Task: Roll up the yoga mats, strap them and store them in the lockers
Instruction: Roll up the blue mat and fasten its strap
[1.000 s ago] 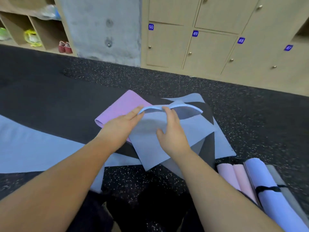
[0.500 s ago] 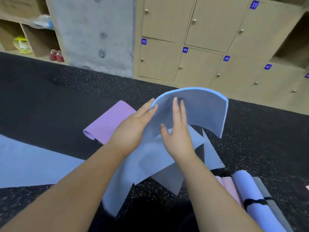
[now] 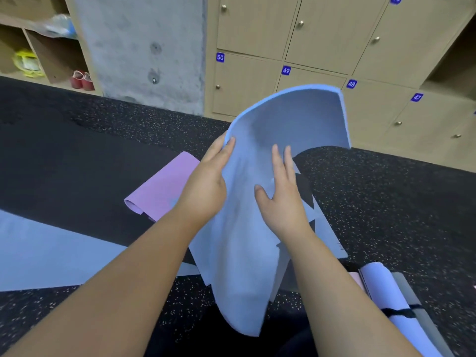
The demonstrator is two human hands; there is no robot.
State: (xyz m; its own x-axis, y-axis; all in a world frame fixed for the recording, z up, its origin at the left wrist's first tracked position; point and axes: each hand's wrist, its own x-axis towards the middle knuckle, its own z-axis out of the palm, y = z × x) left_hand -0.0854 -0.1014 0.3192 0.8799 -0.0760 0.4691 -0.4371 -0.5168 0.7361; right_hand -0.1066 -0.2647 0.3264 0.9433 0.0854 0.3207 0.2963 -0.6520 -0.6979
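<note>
Head view. The end of the blue mat [image 3: 260, 228] has been lifted well off the floor: a second ago it was only being peeled up at the edge, half a second ago it stood in a low arch, and now its top edge is curled over at the height of the lockers [image 3: 247, 83]. The left edge is gripped by the left hand [image 3: 206, 186], thumb behind and fingers on the front. The right hand [image 3: 280, 199] is laid flat against the mat's face with straight fingers, grasping nothing. From this it is judged that the mat is being pulled free of the heap beneath before rolling can start; no roll has been formed in it yet.

A pink mat [image 3: 164, 186], partly curled at its near end, is left lying just left of the hands, and another blue sheet [image 3: 51, 251] is spread over the floor [image 3: 399, 202] at lower left. At lower right a rolled mat [image 3: 396, 305] with a black strap [image 3: 396, 311] round it is seen beside other rolls.

The numbered locker doors are all closed, so their contents cannot be told; one open locker at the right edge shows nothing inside. In the cubbies [image 3: 51, 52] at upper left, red shoes [image 3: 82, 79], a yellow bundle and a plastic bag are kept.
</note>
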